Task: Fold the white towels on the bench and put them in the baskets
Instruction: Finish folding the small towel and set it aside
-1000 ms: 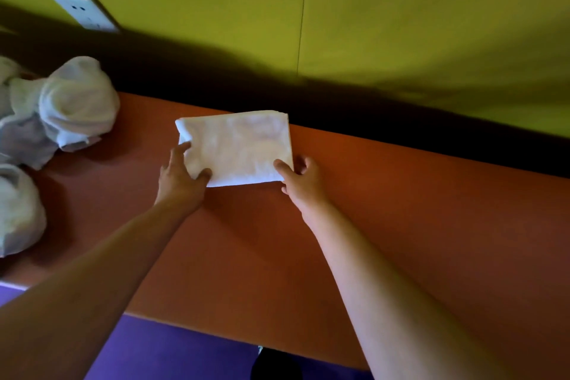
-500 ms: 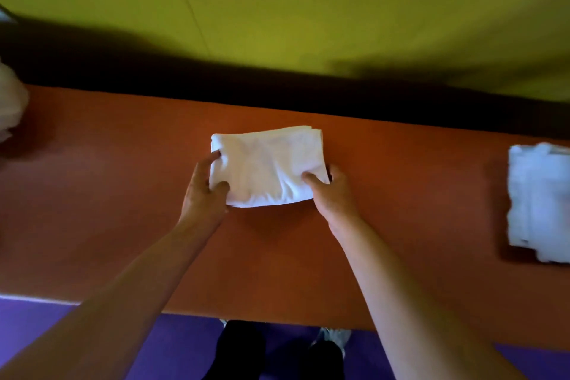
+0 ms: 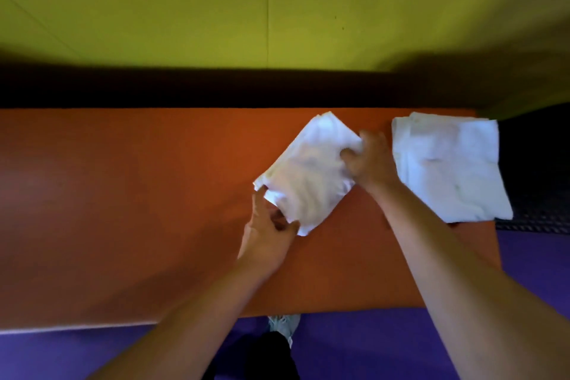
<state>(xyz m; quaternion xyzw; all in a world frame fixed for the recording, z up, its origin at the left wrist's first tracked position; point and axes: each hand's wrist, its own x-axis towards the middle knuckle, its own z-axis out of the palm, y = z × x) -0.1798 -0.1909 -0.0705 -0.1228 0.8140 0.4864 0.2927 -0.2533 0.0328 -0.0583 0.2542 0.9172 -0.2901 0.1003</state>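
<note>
Folded towel (image 3: 308, 176) on bench (image 3: 123, 210) — stack (image 3: 447, 166) right.

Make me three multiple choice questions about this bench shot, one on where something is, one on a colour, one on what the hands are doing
1. Where does the folded towel stack lie?
A. At the bench's right end
B. On the floor
C. At the bench's left end

2. What colour is the bench?
A. Green
B. Orange
C. White

3. How is the towel held?
A. By neither hand
B. By one hand
C. By both hands

Answers: 1 A, it lies beside the right edge. 2 B, the top is orange. 3 C, the left hand and right hand each grip a corner.
</note>
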